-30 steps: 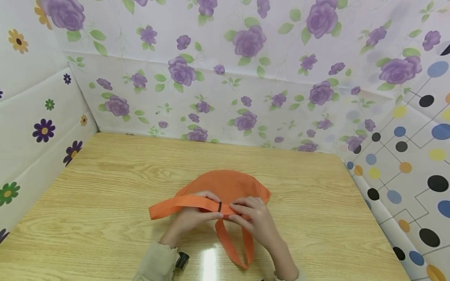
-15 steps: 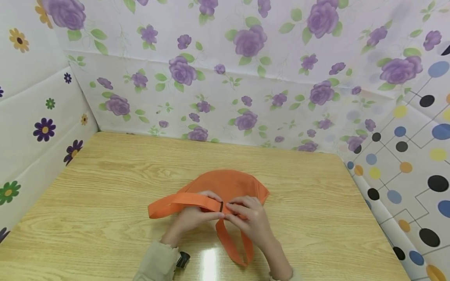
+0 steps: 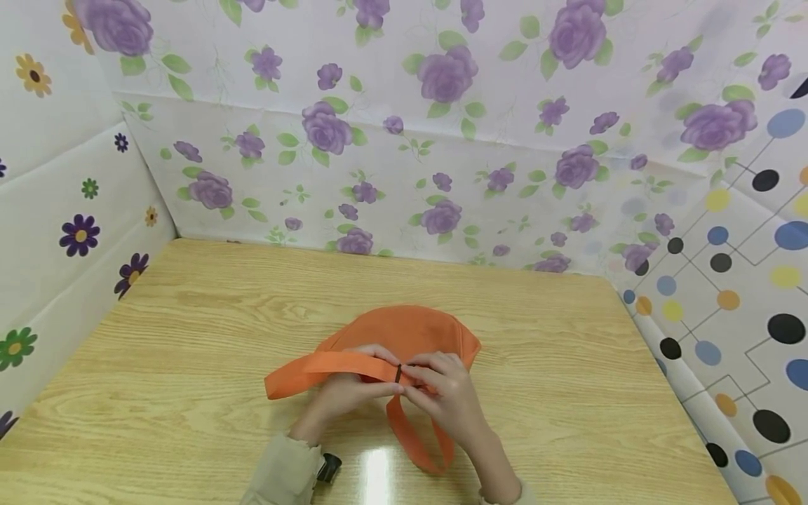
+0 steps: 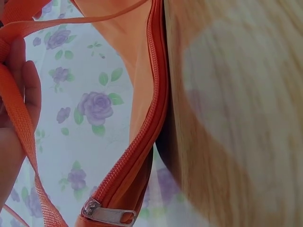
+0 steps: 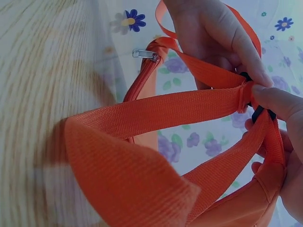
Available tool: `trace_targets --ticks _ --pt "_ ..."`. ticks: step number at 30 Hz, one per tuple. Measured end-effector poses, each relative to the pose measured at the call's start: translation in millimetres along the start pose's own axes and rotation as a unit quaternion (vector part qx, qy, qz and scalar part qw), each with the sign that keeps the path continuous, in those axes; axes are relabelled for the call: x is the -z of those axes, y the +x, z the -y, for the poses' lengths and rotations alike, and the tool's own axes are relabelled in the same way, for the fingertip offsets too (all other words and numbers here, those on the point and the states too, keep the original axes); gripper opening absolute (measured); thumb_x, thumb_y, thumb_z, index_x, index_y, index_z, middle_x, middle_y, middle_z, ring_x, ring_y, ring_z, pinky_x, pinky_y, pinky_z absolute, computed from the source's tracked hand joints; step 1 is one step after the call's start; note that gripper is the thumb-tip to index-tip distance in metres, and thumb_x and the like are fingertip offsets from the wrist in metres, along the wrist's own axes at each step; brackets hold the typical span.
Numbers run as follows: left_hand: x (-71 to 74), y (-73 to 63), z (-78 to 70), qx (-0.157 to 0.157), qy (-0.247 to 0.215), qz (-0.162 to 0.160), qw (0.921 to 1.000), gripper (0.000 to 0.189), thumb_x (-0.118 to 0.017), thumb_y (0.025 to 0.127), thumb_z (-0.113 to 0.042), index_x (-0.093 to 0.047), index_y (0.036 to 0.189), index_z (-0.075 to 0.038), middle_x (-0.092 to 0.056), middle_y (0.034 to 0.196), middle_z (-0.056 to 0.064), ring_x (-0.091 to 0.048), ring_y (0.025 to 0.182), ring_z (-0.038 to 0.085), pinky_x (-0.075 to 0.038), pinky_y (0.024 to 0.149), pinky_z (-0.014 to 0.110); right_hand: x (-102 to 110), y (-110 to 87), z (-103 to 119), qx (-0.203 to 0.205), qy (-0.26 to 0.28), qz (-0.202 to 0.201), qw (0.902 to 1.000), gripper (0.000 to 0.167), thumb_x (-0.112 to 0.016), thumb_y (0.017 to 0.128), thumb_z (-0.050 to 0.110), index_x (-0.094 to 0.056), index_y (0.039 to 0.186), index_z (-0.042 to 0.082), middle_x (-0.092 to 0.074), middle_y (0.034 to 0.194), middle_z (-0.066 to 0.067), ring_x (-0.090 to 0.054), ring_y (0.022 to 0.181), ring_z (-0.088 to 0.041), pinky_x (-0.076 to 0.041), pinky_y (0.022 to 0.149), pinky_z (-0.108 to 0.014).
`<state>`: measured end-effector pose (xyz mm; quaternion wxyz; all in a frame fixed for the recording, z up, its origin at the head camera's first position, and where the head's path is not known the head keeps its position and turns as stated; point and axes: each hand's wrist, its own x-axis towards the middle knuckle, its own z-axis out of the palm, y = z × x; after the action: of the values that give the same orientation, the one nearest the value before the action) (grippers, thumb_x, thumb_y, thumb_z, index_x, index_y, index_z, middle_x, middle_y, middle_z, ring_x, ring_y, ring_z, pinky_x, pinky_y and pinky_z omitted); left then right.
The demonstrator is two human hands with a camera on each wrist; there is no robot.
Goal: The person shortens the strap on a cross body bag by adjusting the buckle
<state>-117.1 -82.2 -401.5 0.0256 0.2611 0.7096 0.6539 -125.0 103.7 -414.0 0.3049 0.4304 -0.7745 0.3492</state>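
Note:
An orange waist bag (image 3: pixel 410 324) rests on the table in the head view. My left hand (image 3: pixel 344 394) pinches its orange strap (image 3: pixel 328 362) at the left side of a black slider (image 3: pixel 398 373). Thumb and fingers of my right hand (image 3: pixel 451 396) pinch the webbing at the slider's right side, close to the left fingertips. One strap loop sticks out to the left, and another (image 3: pixel 416 445) hangs toward me. The right wrist view shows strap layers meeting at black plastic (image 5: pixel 258 113) between both hands. A metal zipper pull (image 4: pixel 111 216) appears in the left wrist view.
The wood-grain table (image 3: pixel 208 337) extends around the bag. Flower-printed sheeting (image 3: pixel 391 175) stands along its back, with more at the left and a dotted sheet (image 3: pixel 726 337) at the right. A small black object (image 3: pixel 329 468) sits beside my left sleeve.
My right hand has shifted slightly left, its fingertips now right at the slider. The hanging strap loop has risen a little. My left hand stays almost where it was.

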Motion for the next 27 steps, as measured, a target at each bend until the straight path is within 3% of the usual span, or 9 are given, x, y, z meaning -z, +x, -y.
trace_targets --ticks 9,18,27 --pt "-0.5 -0.3 0.0 -0.009 0.006 -0.01 0.9999 0.021 -0.071 0.074 -0.001 -0.061 0.092 0.001 -0.061 0.09 0.012 -0.056 0.077 0.015 -0.048 0.063 0.027 4.4 -1.7 -2.2 -0.015 -0.008 0.028 0.9995 0.028 -0.067 0.08 0.03 -0.07 0.09 0.004 -0.065 0.092 -0.003 -0.058 0.082 -0.012 -0.037 0.078 -0.034" --pt "-0.3 -1.5 -0.8 -0.003 0.017 -0.023 0.9996 0.024 -0.073 0.072 -0.002 -0.06 0.092 0.003 -0.061 0.087 0.011 -0.053 0.072 0.01 -0.046 0.06 0.025 12.4 -8.4 -8.0 -0.04 -0.01 0.048 0.998 0.035 -0.075 0.071 0.029 -0.068 0.095 0.005 -0.064 0.096 -0.003 -0.057 0.091 -0.015 -0.028 0.089 -0.05" --pt "2.5 -1.4 21.4 -0.001 0.018 -0.029 0.9994 0.025 -0.074 0.072 -0.005 -0.062 0.094 -0.006 -0.061 0.089 0.005 -0.054 0.071 0.013 -0.047 0.059 0.027 16.4 -11.9 -11.2 -0.049 0.002 0.058 0.9971 0.035 -0.076 0.065 0.018 -0.067 0.096 0.005 -0.063 0.093 0.0 -0.056 0.087 -0.013 -0.029 0.089 -0.047"
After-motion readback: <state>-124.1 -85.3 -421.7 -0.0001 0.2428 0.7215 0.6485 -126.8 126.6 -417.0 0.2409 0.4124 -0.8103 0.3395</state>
